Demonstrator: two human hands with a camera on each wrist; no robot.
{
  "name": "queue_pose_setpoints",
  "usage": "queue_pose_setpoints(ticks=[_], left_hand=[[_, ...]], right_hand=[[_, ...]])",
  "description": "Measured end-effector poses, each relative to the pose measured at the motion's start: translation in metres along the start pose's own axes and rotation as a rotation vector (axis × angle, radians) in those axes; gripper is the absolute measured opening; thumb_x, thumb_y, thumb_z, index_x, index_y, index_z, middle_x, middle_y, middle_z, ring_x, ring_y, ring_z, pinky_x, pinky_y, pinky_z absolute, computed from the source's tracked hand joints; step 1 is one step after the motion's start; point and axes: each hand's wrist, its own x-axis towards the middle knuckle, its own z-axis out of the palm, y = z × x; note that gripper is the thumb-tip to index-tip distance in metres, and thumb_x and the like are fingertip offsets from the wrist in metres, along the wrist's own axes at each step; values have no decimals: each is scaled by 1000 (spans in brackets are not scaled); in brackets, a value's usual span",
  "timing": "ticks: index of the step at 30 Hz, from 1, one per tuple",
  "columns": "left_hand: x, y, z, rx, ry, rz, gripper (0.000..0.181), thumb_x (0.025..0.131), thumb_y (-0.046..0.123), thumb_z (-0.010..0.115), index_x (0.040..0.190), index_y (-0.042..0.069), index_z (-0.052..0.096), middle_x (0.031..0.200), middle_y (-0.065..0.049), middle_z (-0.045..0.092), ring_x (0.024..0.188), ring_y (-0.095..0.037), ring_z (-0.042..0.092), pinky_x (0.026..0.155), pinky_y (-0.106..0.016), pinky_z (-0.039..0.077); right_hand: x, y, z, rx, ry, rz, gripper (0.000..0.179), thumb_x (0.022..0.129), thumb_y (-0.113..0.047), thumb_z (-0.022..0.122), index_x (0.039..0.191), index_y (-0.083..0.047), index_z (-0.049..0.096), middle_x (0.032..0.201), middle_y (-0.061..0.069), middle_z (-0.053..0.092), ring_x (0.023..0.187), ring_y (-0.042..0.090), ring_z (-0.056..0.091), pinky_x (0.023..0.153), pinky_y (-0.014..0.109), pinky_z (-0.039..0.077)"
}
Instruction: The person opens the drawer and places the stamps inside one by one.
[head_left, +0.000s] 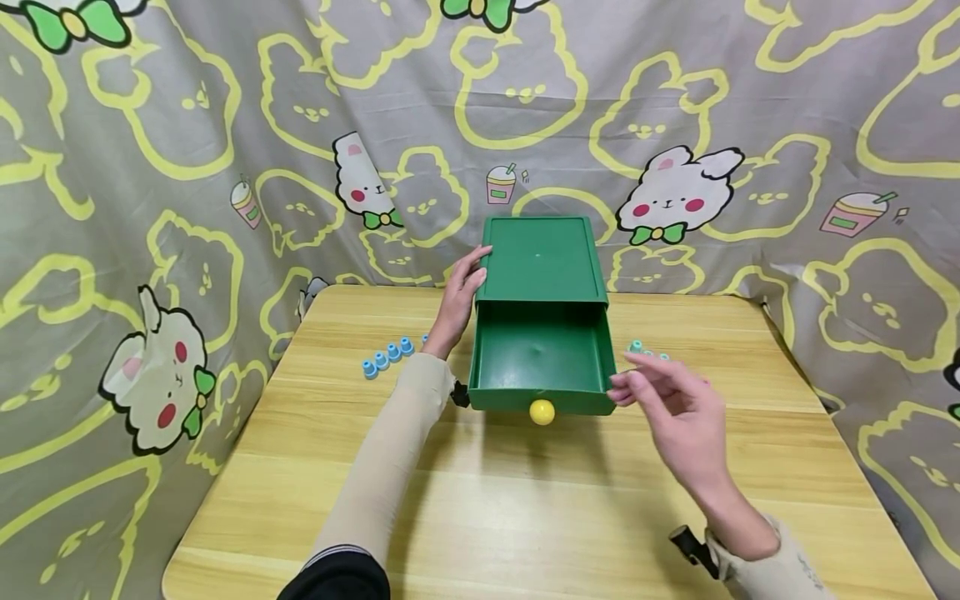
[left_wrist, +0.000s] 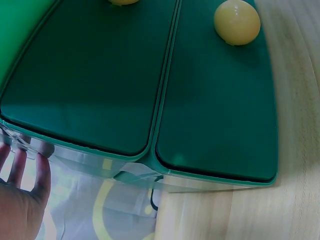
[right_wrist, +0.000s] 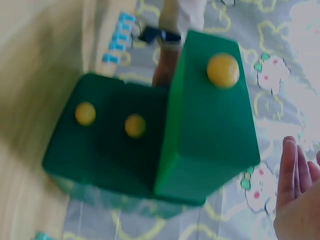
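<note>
Where the drawer (head_left: 543, 360) juts: glossy plastic, round knob (head_left: 542, 412)
Left hand (head_left: 458, 302): fingers extended against cabinet (head_left: 540, 262)
Right hand (head_left: 688, 421): relaxed, seemingly empty

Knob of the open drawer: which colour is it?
Yellow; the knob shows best in the head view.

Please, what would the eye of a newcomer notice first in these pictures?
Probably the green cabinet on the table, its top drawer open toward the viewer, with a yellow knob in front. Next, the left hand at the cabinet's left side and the cartoon-patterned curtain behind the table.
</note>
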Motion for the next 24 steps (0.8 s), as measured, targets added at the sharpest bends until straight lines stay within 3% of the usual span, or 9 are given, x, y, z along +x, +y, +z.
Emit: queue_pose_setpoints(ticks=[4,7,13,16,20,24], left_hand=[[0,1,0,1,1,0,48,107,34,46,154,24,51,162,-2,37,144,-24,41,121,-50,32],[0,1,0,1,-1,2,48,108,33,46,154,22,51,163,-2,36,145,-25,40,122,-50,31],[0,0,0,-4,2,11,48,108,30,45,154,18,50,164,-5,35,147,-28,38,122,-50,30],[0,1,0,-1,2,8,48,108,31,46,154,20,51,164,-3,36,146,-26,39,122,-48,31],[0,2,1,11,1,9,48,108,31,45,154,22,51,163,-2,36,146,-24,40,122,-47,32],[0,2,1,22,4,11,48,108,31,44,155,22,50,163,-2,36,146,-24,40,122,-47,31]], right_hand=[[11,5,-18,-39,71,27,28,95,17,58,122,18,65,97,3,80,78,11,76,75,19,60],[18,11,-31,-158,105,77,28,97,10,60,125,14,65,97,-4,79,79,6,76,72,16,58],[25,34,-57,-347,173,192,30,100,-3,64,129,2,69,100,-14,76,85,1,73,50,14,49],[24,49,-71,-409,196,234,32,99,-5,66,131,-2,69,102,-18,73,89,-2,71,47,13,46],[21,68,-90,-456,200,295,37,98,-6,69,135,-2,67,106,-19,69,96,-4,67,73,9,53],[14,88,-108,-526,172,347,42,99,-10,69,139,-3,64,110,-19,65,103,-6,62,92,6,47]])
